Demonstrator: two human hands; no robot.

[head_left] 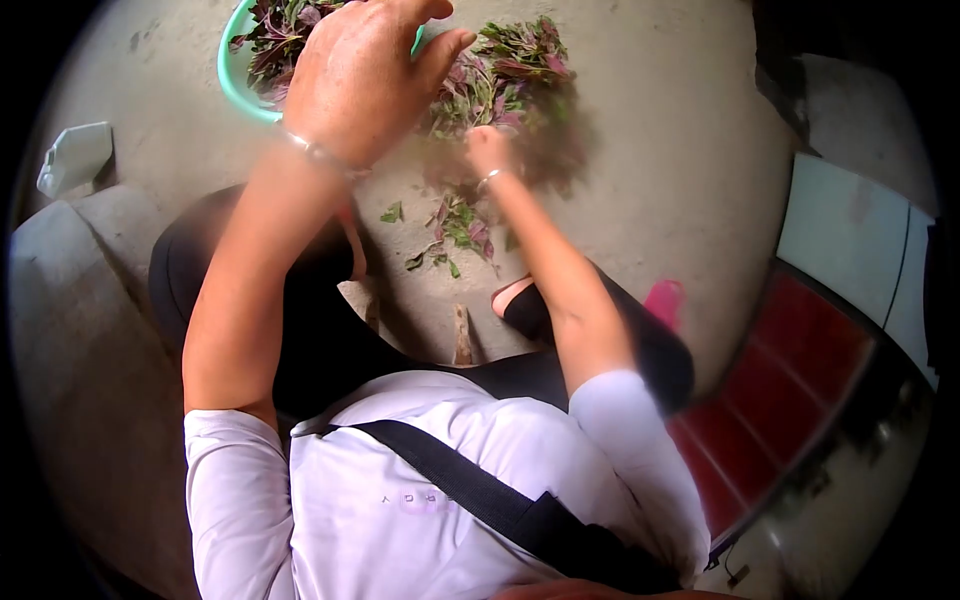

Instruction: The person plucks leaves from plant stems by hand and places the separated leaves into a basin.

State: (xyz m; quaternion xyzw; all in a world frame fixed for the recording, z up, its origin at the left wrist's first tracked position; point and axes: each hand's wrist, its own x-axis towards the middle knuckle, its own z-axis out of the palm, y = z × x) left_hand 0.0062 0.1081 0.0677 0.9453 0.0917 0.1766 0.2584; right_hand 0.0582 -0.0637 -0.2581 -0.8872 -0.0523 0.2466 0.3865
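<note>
Right of the basin (pixel 228 75), leaves (pixel 522 52) may scatter if the right hand (pixel 489 150), grip too blurred to tell, sweeps carelessly; the left hand (pixel 355 85) has its grip apart.

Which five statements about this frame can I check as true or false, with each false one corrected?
1. The round mint-green plastic basin holds purple-and-green leafy cuttings. True.
2. The person's bare right hand is inside the basin. False: it is at the purple-and-green leafy heap on the grey floor.
3. In this view, the person's bare left hand overlaps the basin. True.
4. Only one wrist wears a bracelet. False: a thin silver-coloured bracelet is on the left wrist, and another on the right.
5. The whitish plastic container is left of the basin in the picture. True.
</note>
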